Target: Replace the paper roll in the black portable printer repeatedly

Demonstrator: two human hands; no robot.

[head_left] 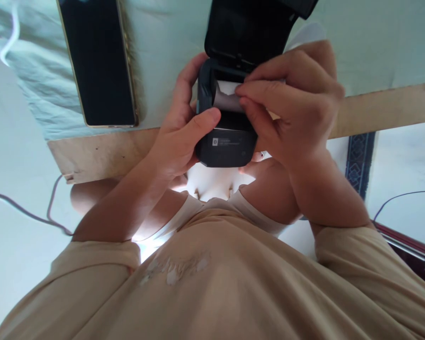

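Observation:
A small dark portable printer [228,146] is held over the table's front edge, its black lid [248,35] swung up and away from me. White paper, likely a roll [227,100], sits inside the opened compartment. My left hand [184,125] is closed around the printer's left side, thumb resting on the near rim of the opening. At the compartment's right side, my right hand [293,94] pinches the paper's edge between thumb and fingers. Part of the paper is hidden behind those fingers.
On the pale green cloth [163,56] to the left lies a smartphone [99,61] with a dark screen. A bare wooden edge [106,153] runs along the table's front. A white cable [12,35] lies at the far left, and something white and round [310,33] sits behind my right hand.

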